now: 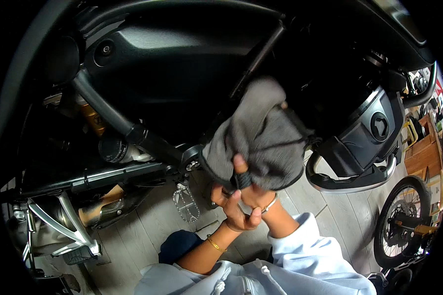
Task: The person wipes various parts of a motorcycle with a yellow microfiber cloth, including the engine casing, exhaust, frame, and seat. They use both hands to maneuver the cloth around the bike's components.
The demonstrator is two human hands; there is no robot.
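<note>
A grey cloth [261, 142], mitt-like with dark trim and a short black band at its lower edge, hangs in front of me and looks slightly blurred. My right hand [256, 195], with a silver bracelet at the wrist, is mostly hidden beneath the cloth; one finger shows against its front by the black band. Closed at the cloth's lower edge, my left hand [236, 212] has its fingers by the band and right against my right wrist. Behind the cloth stands a black motorcycle [167, 54] with a large dark body panel.
A metal footpeg [186, 202] juts out left of my hands. Right of the cloth are a dark housing with a round cap [379, 125] and a silver-edged bar [352, 184]. A spoked wheel [403, 221] stands farther right on the grey plank floor [325, 223].
</note>
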